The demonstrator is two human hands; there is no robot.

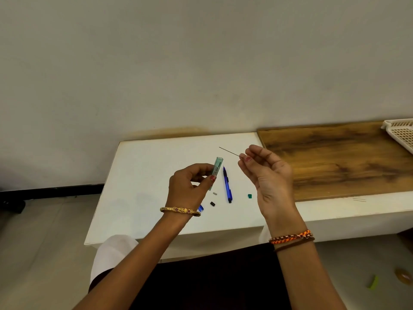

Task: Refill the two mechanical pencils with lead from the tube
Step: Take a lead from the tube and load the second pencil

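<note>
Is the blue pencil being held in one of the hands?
No: the blue pencil lies on the white table, while the left hand holds the lead tube and the right hand pinches a single lead.

Print on the lead tube (217,170) is too small to read.

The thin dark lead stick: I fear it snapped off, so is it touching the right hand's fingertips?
Touching. The head view shows the thin dark lead stick pinched by the right hand.
</note>
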